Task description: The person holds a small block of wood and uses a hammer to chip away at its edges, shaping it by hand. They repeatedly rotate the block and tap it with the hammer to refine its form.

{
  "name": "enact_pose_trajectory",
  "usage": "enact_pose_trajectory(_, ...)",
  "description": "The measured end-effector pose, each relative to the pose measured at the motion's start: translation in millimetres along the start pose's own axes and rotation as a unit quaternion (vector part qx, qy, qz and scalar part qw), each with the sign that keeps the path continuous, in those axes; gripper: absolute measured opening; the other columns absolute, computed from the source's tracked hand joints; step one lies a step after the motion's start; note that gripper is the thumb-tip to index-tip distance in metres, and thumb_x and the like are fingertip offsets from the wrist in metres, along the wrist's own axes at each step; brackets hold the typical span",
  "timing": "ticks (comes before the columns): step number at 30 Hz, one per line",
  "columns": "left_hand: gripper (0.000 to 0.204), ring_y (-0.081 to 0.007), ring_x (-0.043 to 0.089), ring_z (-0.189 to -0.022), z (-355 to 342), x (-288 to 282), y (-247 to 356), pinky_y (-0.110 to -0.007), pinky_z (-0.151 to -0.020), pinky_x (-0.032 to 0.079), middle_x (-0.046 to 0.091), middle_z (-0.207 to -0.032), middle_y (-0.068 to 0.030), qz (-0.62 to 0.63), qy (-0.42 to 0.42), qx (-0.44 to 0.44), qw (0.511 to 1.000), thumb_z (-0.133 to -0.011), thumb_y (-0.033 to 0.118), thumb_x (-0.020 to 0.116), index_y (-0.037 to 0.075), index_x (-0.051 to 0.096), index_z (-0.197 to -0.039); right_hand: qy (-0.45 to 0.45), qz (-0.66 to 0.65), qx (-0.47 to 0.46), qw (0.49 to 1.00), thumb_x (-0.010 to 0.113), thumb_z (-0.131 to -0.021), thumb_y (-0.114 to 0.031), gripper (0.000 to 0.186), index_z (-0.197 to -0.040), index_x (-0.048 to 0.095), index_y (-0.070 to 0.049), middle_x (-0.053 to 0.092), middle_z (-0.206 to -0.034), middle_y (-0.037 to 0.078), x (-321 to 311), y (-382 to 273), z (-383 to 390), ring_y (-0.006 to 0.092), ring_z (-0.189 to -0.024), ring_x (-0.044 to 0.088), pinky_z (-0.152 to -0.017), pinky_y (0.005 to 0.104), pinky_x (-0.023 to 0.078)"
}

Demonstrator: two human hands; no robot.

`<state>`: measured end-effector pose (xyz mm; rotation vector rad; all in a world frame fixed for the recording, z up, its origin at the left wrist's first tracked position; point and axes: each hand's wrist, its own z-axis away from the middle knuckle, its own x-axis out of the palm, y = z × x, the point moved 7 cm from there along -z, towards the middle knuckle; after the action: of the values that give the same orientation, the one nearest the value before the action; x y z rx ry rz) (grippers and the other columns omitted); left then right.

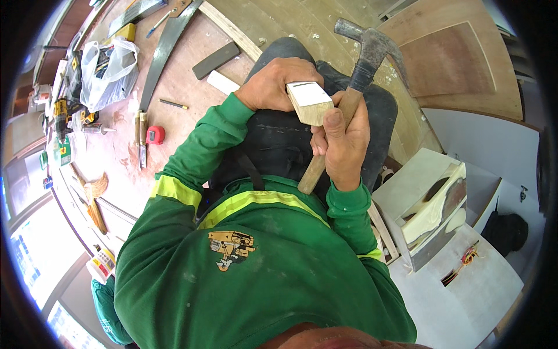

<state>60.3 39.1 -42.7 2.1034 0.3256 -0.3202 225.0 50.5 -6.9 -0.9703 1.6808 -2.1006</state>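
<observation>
A wooden block (313, 110) with a white face and a dark slit near its far edge is in my left hand (278, 84), above my lap. The fingers of that hand close round its left side, and part of the block is hidden behind them. My right hand (346, 139) grips a claw hammer (366, 55) by its wooden handle, the steel head pointing up and away from me. The thumb lies along the handle, and the fingers are right beside the block's near end. The handle's butt end reaches down to my waist.
At left on the pinkish work surface lie a handsaw (163, 58), a chisel (142, 151), a red tape measure (155, 135), a pencil (173, 104), a sharpening stone (216, 60), a plastic bag (110, 72) and a drill (60, 116). A white cabinet piece (421, 203) stands close on my right.
</observation>
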Motion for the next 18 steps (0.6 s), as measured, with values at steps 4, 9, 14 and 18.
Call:
enact_pose_trajectory(4, 0.034, -0.0286, 0.073, -0.092, 7.9, 2.6, -11.4, -0.039, -0.083, 0.057, 0.074, -0.1, -0.0124, 0.021, 0.005, -0.054, 0.998, -0.083, 0.023, 0.091, 0.002, 0.075, -0.105, 0.014, 0.016, 0.016, 1.0, 0.075, -0.105, -0.037, 0.044, -0.118, 0.051, -0.003, 0.064, -0.084, 0.008, 2.8, 4.1, -6.2, 0.0047, -0.053, 0.051, -0.045, 0.021, 0.042)
enact_pose_trajectory(9, 0.035, -0.0282, 0.073, -0.093, 11.0, 1.8, -22.5, -0.039, -0.083, 0.057, 0.073, -0.103, -0.0129, 0.03, 0.008, -0.074, 0.997, -0.083, 0.022, 0.091, 0.001, 0.075, -0.105, 0.02, 0.009, 0.028, 0.999, 0.076, -0.104, -0.034, 0.042, -0.118, 0.051, -0.003, 0.065, -0.084, 0.009, 7.1, 5.3, -15.2, 0.0045, -0.053, 0.051, -0.045, 0.0207, 0.042)
enact_pose_trajectory(14, 0.037, -0.026, 0.071, -0.091, 13.4, -0.9, -27.0, -0.038, -0.082, 0.057, 0.073, -0.102, -0.0114, 0.069, 0.033, -0.086, 0.993, -0.082, 0.024, 0.092, 0.002, 0.074, -0.106, 0.026, 0.014, 0.038, 0.999, 0.076, -0.104, -0.033, 0.041, -0.118, 0.051, -0.003, 0.065, -0.084, 0.009, 9.3, 7.6, -23.2, 0.0047, -0.053, 0.051, -0.044, 0.0212, 0.042)
enact_pose_trajectory(18, 0.039, -0.0241, 0.071, -0.09, 13.9, -1.1, -32.0, -0.037, -0.082, 0.057, 0.072, -0.101, -0.0096, 0.065, 0.042, -0.089, 0.993, -0.08, 0.026, 0.094, 0.003, 0.075, -0.106, 0.031, 0.021, 0.041, 0.998, 0.076, -0.104, -0.032, 0.041, -0.117, 0.051, -0.003, 0.064, -0.083, 0.008, 9.9, 6.8, -26.3, 0.0047, -0.053, 0.051, -0.044, 0.0214, 0.042)
